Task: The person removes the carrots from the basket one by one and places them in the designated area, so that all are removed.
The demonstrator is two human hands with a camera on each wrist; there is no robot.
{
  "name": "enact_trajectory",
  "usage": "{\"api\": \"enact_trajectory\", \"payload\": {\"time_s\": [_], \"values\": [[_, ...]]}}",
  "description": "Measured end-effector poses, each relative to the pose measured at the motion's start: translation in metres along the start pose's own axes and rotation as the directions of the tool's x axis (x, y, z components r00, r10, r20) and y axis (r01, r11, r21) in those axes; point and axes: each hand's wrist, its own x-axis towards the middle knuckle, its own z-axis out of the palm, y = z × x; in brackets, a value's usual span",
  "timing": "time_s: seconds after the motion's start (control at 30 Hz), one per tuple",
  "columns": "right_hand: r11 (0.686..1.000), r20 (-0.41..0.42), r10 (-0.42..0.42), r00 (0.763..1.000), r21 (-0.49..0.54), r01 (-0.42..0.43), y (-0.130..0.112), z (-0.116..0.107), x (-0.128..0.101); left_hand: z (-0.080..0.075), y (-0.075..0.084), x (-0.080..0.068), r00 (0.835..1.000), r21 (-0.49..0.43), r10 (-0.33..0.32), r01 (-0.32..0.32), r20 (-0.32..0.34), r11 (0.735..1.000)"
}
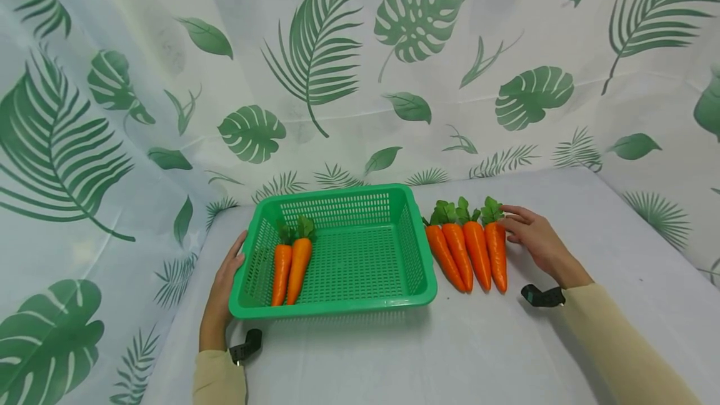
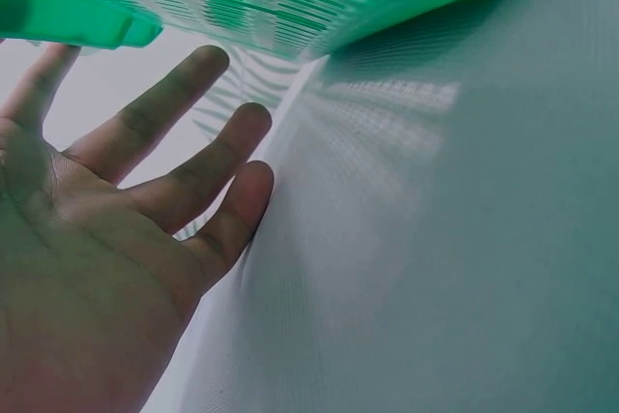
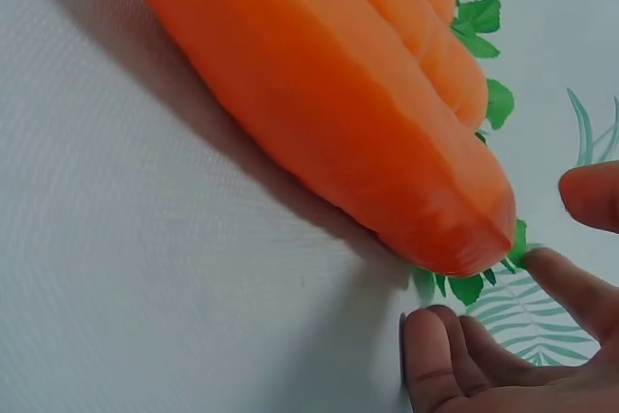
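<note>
Now the right hand (image 1: 534, 239), fingers relaxed and gripping nothing, touches the leafy top of the rightmost carrot (image 1: 497, 254) just left of it; the carrot lies on the table, tip pointing near, leaves far.

Green plastic basket (image 1: 337, 255): rectangular, perforated walls + floor, upright on white tabletop, centre-left. Left hand (image 1: 225, 286) flat against its left rim, fingers straight.

2 orange toy carrots (image 1: 291, 267) inside, left part of basket, side by side, touching, green tops toward far wall.

4 more carrots (image 1: 469, 249) in row on table just right of basket, touching, leafy tops far. Right hand (image 1: 537, 239) fingertips at rightmost carrot (image 1: 497, 252) leafy top, fingers loosely bent.
</note>
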Motion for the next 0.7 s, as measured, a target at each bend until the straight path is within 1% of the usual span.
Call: {"api": "enact_trajectory", "payload": {"time_s": [0.17,0.43,0.7], "values": [[1.000,-0.012,-0.006,1.000,0.026,0.007,0.0002,-0.0033,-0.0019,0.0006,0.0009,-0.0004,1.000,0.001,0.002,-0.002,-0.001,1.000],[0.996,-0.080,-0.015,0.997,0.085,0.022,-0.0018,-0.0015,-0.0042,0.0009,0.0021,-0.0010,1.000,0.010,0.003,-0.003,-0.003,1.000],[0.998,-0.160,-0.049,0.986,0.039,0.056,-0.0029,0.0012,-0.0012,0.0006,0.0024,-0.0013,1.000,-0.002,0.006,-0.006,0.001,1.000]]}}
